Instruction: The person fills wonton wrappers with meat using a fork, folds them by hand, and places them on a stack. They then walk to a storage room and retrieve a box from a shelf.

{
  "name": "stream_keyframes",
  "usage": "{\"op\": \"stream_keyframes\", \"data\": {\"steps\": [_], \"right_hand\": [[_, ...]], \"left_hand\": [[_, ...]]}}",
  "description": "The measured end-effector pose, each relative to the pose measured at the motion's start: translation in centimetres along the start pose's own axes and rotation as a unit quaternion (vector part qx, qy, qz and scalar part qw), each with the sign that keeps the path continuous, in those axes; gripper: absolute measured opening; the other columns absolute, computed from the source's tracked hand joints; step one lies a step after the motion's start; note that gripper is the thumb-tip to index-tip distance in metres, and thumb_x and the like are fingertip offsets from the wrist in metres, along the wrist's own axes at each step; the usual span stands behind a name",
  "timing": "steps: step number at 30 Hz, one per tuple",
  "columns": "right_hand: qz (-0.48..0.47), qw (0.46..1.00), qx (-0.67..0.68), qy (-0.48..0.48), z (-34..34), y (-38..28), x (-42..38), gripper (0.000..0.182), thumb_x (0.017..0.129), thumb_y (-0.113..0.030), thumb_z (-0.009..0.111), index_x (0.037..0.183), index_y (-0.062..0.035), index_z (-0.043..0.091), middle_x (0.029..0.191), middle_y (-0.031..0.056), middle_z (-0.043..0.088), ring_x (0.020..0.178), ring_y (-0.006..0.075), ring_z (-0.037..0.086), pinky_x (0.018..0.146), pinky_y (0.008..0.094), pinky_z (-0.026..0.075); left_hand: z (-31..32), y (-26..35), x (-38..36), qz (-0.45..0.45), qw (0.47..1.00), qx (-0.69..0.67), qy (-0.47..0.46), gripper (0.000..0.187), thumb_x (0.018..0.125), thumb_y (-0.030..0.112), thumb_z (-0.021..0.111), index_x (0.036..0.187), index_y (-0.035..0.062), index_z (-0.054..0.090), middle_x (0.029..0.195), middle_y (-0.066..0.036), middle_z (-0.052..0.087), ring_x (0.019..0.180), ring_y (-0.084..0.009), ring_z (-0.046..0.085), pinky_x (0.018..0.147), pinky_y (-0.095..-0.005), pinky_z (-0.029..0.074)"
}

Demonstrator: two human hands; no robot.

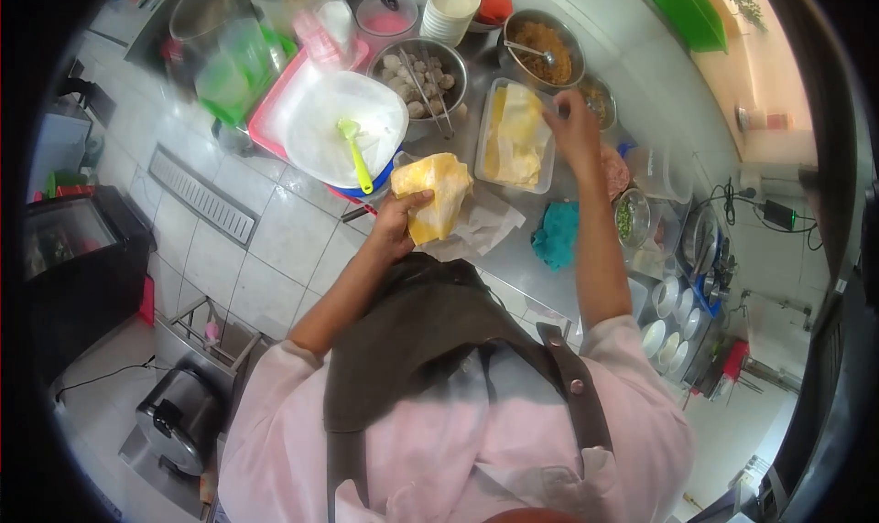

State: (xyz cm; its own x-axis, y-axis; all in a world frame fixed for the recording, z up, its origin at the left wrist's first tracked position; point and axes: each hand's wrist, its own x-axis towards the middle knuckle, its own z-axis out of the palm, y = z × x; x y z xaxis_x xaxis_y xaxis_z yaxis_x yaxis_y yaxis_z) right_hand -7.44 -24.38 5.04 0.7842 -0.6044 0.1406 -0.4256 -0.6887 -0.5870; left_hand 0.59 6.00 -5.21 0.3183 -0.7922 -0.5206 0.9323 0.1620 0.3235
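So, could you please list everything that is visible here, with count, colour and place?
yellow sheet: one, yellow, held in the left hand over the counter edge
rectangular tub: one, clear, holds yellow sheets, middle of the counter
bowl of balls: one, metal, pale round balls with tongs, behind the tub
bowl of brown filling: one, metal, with a spoon, far side
white basin: one, white, with a green spatula, left part of the counter
teal cloth: one, teal, near edge of the counter
white paper: one, white, under the left hand
small cups: several, white, right near corner
left hand: grips the yellow sheet
right hand: at the tub's right rim
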Motion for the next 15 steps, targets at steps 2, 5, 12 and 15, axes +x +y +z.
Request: {"op": "stream_keyframes", "data": {"steps": [2, 5, 12, 15], "right_hand": [[-0.061, 0.988, -0.085, 0.116, 0.3, 1.5, 0.7, 0.023, 0.080, -0.017, 0.073, 0.093, -0.0022, 0.061, 0.087, 0.0126, 0.066, 0.080, 0.0237, 0.063, 0.073, 0.0350, 0.048], [0.043, 0.996, 0.046, 0.061, 1.3, -0.4, -1.8, 0.023, 0.082, -0.020, 0.073, 0.092, -0.0011, 0.064, 0.085, 0.0122, 0.067, 0.076, 0.0222, 0.063, 0.070, 0.0346, 0.048], [0.131, 0.970, 0.170, -0.116, 6.1, -6.8, -9.0, 0.024, 0.085, -0.023, 0.072, 0.091, -0.0002, 0.070, 0.081, 0.0133, 0.068, 0.072, 0.0218, 0.064, 0.070, 0.0318, 0.049], [0.110, 0.979, 0.169, -0.041, 6.1, -6.7, -9.4, 0.021, 0.083, -0.020, 0.072, 0.088, -0.0001, 0.070, 0.082, 0.0146, 0.067, 0.075, 0.0265, 0.065, 0.069, 0.0330, 0.049]], "left_hand": [[0.4, 0.3, -0.4, 0.011, 1.000, -0.001, -0.004, 0.047, 0.084, 0.006, 0.065, 0.127, 0.0012, 0.046, 0.118, -0.015, 0.060, 0.105, -0.0306, 0.063, 0.088, -0.0465, 0.054], [0.4, 0.8, -0.6, 0.008, 0.999, -0.023, -0.021, 0.050, 0.083, 0.006, 0.067, 0.128, 0.0024, 0.046, 0.119, -0.014, 0.060, 0.106, -0.0308, 0.062, 0.089, -0.0461, 0.054], [2.0, 0.3, 0.2, 0.042, 0.997, 0.050, -0.047, 0.048, 0.086, 0.012, 0.067, 0.128, 0.0027, 0.047, 0.118, -0.014, 0.060, 0.105, -0.0292, 0.063, 0.088, -0.0450, 0.054], [2.8, -0.1, 0.3, 0.044, 0.995, 0.066, -0.052, 0.046, 0.088, 0.013, 0.065, 0.128, 0.0024, 0.047, 0.117, -0.013, 0.061, 0.105, -0.0282, 0.063, 0.088, -0.0441, 0.054]]}}
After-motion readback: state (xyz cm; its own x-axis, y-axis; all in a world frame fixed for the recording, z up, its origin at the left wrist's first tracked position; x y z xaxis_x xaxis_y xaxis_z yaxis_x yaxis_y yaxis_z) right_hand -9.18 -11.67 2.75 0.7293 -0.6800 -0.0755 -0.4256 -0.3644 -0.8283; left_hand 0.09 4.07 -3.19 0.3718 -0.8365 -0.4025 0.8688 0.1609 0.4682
